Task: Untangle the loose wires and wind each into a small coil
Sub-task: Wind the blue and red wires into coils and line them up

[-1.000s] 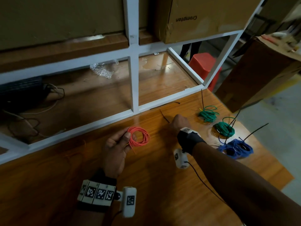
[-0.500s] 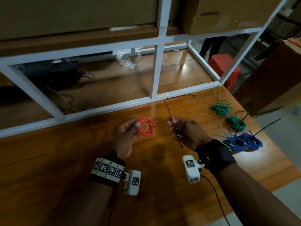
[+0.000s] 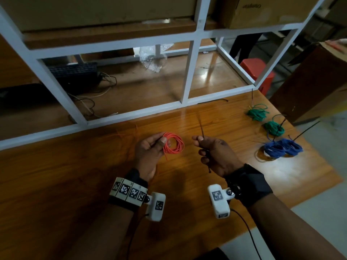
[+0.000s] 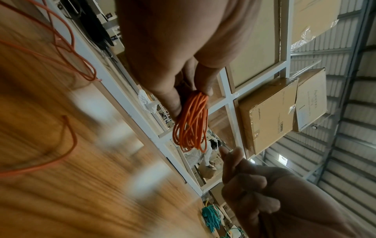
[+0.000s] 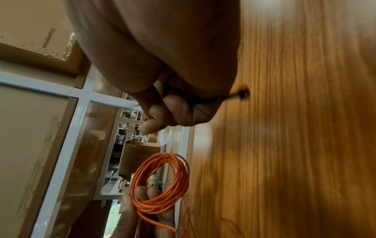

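At frame centre the left hand (image 3: pixel 148 154) pinches the orange wire coil (image 3: pixel 173 143) between thumb and fingertips, while the right hand (image 3: pixel 216 154), just right, curls round a black cable tie (image 3: pixel 202 130).

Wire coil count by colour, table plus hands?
Orange coil: 1, held in the left hand
Green coils: 2
Blue coils: 2, side by side
Total: 5 coils
Not counted: black tie in the right hand, loose orange wire.
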